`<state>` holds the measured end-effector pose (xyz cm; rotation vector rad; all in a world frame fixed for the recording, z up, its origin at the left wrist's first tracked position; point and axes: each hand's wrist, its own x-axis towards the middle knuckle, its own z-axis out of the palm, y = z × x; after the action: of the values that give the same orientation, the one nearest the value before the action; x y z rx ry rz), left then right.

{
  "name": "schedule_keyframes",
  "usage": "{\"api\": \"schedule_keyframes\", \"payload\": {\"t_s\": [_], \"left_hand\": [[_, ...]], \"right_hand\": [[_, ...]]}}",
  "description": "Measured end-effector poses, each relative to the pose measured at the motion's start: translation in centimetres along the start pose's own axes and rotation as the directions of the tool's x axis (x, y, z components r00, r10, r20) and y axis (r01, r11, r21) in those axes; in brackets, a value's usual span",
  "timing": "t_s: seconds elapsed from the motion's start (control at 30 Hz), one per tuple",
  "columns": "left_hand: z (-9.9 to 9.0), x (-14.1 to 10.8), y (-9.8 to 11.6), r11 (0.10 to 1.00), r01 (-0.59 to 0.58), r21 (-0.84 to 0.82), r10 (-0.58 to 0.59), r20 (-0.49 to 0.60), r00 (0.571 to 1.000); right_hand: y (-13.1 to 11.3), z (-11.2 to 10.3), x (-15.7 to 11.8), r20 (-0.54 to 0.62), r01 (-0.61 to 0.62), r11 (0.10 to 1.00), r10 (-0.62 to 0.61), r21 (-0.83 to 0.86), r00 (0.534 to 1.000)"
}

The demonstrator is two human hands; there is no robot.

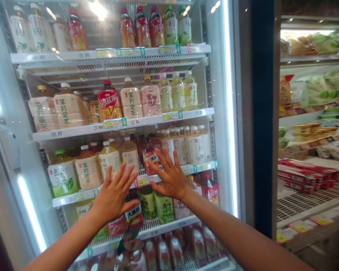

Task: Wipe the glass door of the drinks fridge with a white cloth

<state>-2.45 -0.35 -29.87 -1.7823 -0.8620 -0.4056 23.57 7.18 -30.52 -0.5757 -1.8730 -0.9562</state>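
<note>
Both hands are raised side by side in front of a lit drinks cooler, fingers spread and holding nothing. My left hand [113,197] is at the lower middle of the view, over the third and fourth shelves. Slightly higher and to the right is my right hand [171,177], across the edge of the third shelf [70,198]. A small red-labelled bottle [149,150] shows just behind its fingertips. Near my left thumb is a dark-labelled bottle [134,214]. Whether either palm touches the glass, I cannot tell.
More shelves of bottles rise above, with a red bottle [109,101] on the second. A bright vertical light strip [230,113] and a dark post [262,120] stand right. Beyond is an open shelf unit holding red packs [307,175] and bagged goods [320,88].
</note>
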Motion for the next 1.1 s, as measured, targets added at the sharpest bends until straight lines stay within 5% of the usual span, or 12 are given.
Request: {"api": "schedule_keyframes", "payload": {"t_s": [0.1, 0.17, 0.27, 0.37, 0.47, 0.6, 0.7, 0.8, 0.9, 1.03, 1.1], "left_hand": [[0.8, -4.8, 2.5, 0.961, -0.276, -0.006, 0.276, 0.066, 0.959], [0.0, -4.5, 0.7, 0.943, -0.333, -0.014, 0.333, 0.077, 0.94], [-1.9, 0.1, -5.2, 0.999, -0.049, -0.009, 0.05, 0.029, 0.998], [-2.4, 3.4, -7.9, 0.978, 0.206, -0.02, -0.207, -0.042, 0.977], [-1.0, 0.7, -4.2, 0.984, 0.175, -0.022, -0.175, -0.027, 0.984], [0.6, -4.9, 1.3, 0.993, -0.116, -0.021, 0.117, 0.04, 0.992], [-0.3, -3.5, -1.1, 0.996, -0.083, -0.023, 0.084, 0.044, 0.996], [-1.8, 1.0, -5.7, 0.978, 0.206, -0.025, -0.207, -0.031, 0.978], [-1.7, 2.4, -5.8, 0.957, 0.286, -0.04, -0.288, -0.065, 0.956], [0.3, -2.6, -0.1, 1.0, 0.003, -0.011, -0.002, 0.019, 1.0], [0.6, -4.6, 1.1, 0.982, -0.189, -0.017, 0.189, 0.058, 0.98]], "right_hand": [[0.0, 0.0, 0.0, -0.007, 0.004, 1.0, -0.004, 0.001, 1.0], [0.0, 0.0, 0.0, 0.003, -0.001, 1.0, 0.001, 0.0, 1.0], [0.1, 0.0, -0.1, 0.01, -0.003, 1.0, 0.003, 0.001, 1.0], [0.1, 0.0, -0.1, 0.02, -0.005, 1.0, 0.005, -0.002, 1.0], [0.1, 0.0, -0.1, 0.028, -0.008, 1.0, 0.009, -0.008, 1.0], [0.1, 0.0, -0.1, 0.018, -0.006, 1.0, 0.006, -0.011, 1.0], [0.1, -0.1, -0.1, 0.015, 0.001, 1.0, -0.001, -0.008, 1.0], [0.1, -0.1, -0.1, 0.006, 0.003, 1.0, -0.003, -0.009, 1.0], [0.1, 0.0, -0.1, 0.009, 0.002, 1.0, -0.001, -0.012, 1.0], [0.1, 0.1, -0.1, 0.006, 0.0, 1.0, 0.0, -0.014, 1.0], [0.1, 0.1, -0.1, 0.008, -0.004, 1.0, 0.004, -0.014, 1.0]]}}
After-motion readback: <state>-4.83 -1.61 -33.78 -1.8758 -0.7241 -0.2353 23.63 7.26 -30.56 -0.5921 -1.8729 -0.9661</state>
